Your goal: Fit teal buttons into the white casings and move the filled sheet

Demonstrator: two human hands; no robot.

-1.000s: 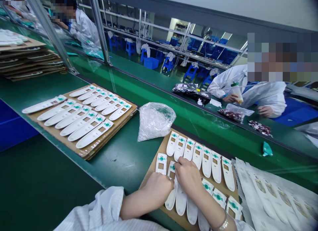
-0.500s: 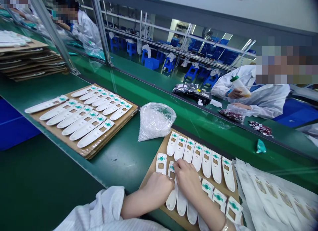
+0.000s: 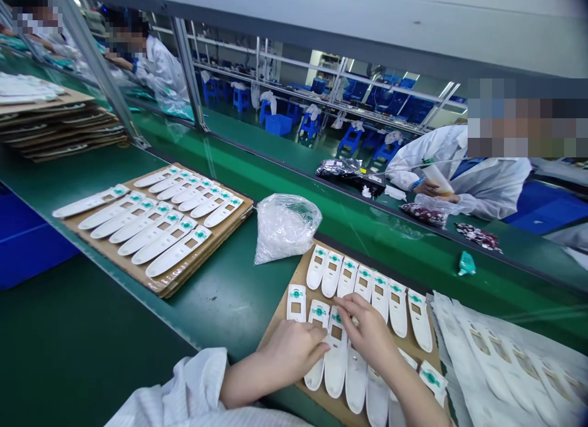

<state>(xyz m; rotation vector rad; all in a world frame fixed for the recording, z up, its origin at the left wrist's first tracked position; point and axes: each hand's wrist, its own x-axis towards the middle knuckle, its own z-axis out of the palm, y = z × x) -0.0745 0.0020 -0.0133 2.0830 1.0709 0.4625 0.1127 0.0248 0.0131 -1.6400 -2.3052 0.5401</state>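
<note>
As the right hand (image 3: 366, 329) shifts rightward, the white panel (image 3: 337, 366) between it and the left hand (image 3: 291, 352), lower centre, bares its window (image 3: 337, 333); attention seems to pass rightward. Both hands' fingers curl, whether pinching anything I cannot tell. The right forearm (image 3: 408, 384) partly hides lower-right panels (image 3: 376, 396); 1 clear bag (image 3: 285, 228) sits mid-frame.

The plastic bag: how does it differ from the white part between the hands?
The plastic bag is transparent; the white part is opaque with a rectangular opening. The bag bulges; the part is slender. The bag sits on the green bench; the part lies on cardboard. Both look whitish.
</note>
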